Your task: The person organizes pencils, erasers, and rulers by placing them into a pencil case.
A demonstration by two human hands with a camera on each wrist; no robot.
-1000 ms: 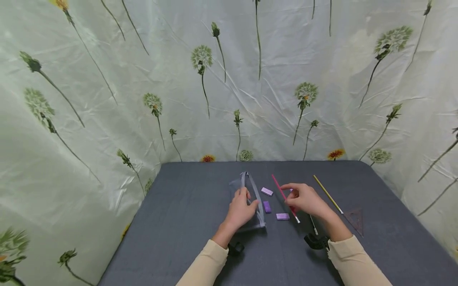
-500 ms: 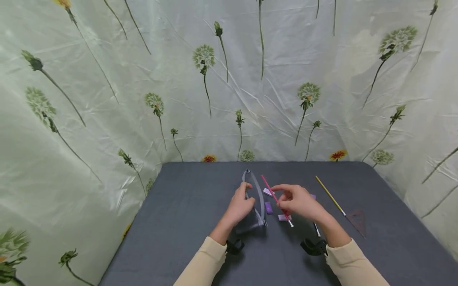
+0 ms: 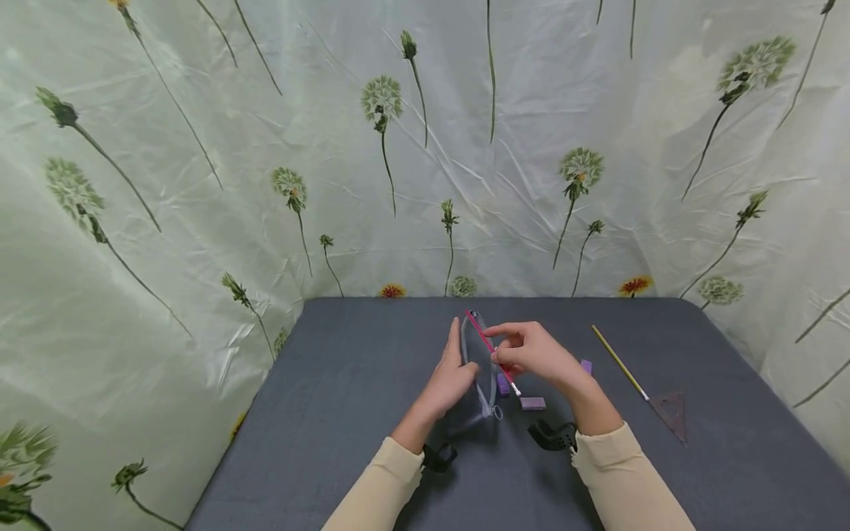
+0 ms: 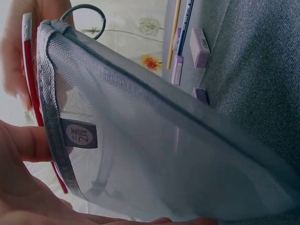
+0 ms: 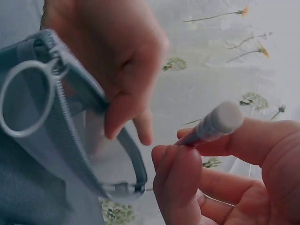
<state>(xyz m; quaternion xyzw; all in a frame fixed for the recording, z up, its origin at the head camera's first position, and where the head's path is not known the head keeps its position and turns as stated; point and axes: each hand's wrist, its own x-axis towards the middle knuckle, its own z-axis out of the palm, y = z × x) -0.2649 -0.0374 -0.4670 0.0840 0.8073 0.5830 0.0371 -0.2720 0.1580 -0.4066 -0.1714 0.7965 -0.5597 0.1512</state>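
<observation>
A grey see-through mesh pouch (image 3: pixel 488 383) stands on edge on the dark grey table (image 3: pixel 332 413). My left hand (image 3: pixel 457 365) holds it at its zipped rim, fingers along the left side. The pouch mesh (image 4: pixel 164 154) fills the left wrist view, with its zipper ring (image 5: pixel 23 98) in the right wrist view. My right hand (image 3: pixel 508 346) pinches a pink pen (image 3: pixel 483 339) just over the pouch's top edge. The pen's pale end (image 5: pixel 221 118) sticks out above my right fingers (image 5: pixel 178 183). The pen (image 4: pixel 29 70) lies along the pouch rim.
Purple erasers (image 3: pixel 533 403) (image 3: pixel 503 386) (image 3: pixel 586 366) lie right of the pouch. A yellow pencil (image 3: pixel 620 363) and a brown set square (image 3: pixel 671 414) lie farther right. A flowered cloth (image 3: pixel 199 184) walls the table at the back and left.
My right hand has carried the pink pen leftward, from over the erasers to the pouch's top edge. My left hand has raised the pouch more upright.
</observation>
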